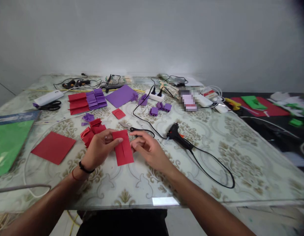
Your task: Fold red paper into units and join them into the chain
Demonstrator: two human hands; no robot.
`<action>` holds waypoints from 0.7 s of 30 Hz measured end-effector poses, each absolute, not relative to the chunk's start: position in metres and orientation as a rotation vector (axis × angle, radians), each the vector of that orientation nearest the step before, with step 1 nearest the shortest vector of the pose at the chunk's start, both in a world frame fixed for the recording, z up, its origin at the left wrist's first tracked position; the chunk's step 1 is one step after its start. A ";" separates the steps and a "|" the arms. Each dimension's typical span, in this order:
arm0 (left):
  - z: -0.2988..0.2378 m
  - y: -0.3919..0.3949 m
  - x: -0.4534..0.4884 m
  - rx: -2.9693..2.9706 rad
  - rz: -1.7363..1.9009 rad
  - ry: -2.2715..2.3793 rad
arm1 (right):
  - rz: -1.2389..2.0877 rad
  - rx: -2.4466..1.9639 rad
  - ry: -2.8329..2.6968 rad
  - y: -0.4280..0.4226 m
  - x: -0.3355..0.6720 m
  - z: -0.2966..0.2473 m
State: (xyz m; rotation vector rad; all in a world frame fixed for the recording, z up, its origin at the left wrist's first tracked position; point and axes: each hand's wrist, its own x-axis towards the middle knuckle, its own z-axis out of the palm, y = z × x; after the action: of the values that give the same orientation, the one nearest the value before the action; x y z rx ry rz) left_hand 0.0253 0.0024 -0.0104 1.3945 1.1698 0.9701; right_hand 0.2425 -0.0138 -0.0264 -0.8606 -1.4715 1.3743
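Note:
My left hand (101,147) pinches a folded red paper (123,154) between thumb and fingers, the thumb lying flat over its front. A crease line runs down the middle of this paper. My right hand (150,150) is at the paper's right edge, its fingers bent and apart, the index fingertip close to the edge; whether it touches cannot be made out. Behind the hands lies a pair of scissors (137,130) with black handles. Folded red paper pieces (94,128) sit just behind my left hand, and a flat red sheet (53,147) lies to its left.
A black glue gun (179,137) with a looping cable lies at right. Farther back are a purple sheet (122,95), folded purple pieces (96,99), a small red square (118,113) and a white power strip (156,95). Green sheets (11,141) lie far left.

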 end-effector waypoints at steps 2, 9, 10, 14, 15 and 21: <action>-0.012 0.004 0.024 1.336 1.004 1.169 | 1.313 -0.819 -1.673 -0.015 0.245 -0.022; -0.007 0.002 0.028 1.225 0.958 1.079 | 1.134 -0.743 -1.981 -0.013 0.245 -0.026; -0.006 0.002 0.028 1.222 0.960 1.072 | 1.140 -0.742 -1.986 -0.012 0.245 -0.027; -0.006 0.003 0.025 1.290 0.991 1.095 | 1.186 -0.761 -1.953 -0.011 0.248 -0.025; -0.005 0.003 0.025 1.326 1.006 1.102 | 1.186 -0.774 -1.932 -0.010 0.248 -0.023; 0.000 0.000 0.029 1.495 0.991 1.093 | 1.179 -0.940 -1.784 -0.011 0.250 -0.014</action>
State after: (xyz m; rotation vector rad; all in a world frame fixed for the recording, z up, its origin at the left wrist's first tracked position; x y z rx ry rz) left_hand 0.0294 -0.0003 0.0000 1.4949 1.0933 0.9908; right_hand 0.2505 -0.0106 -0.0145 -0.9404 -1.7840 1.1787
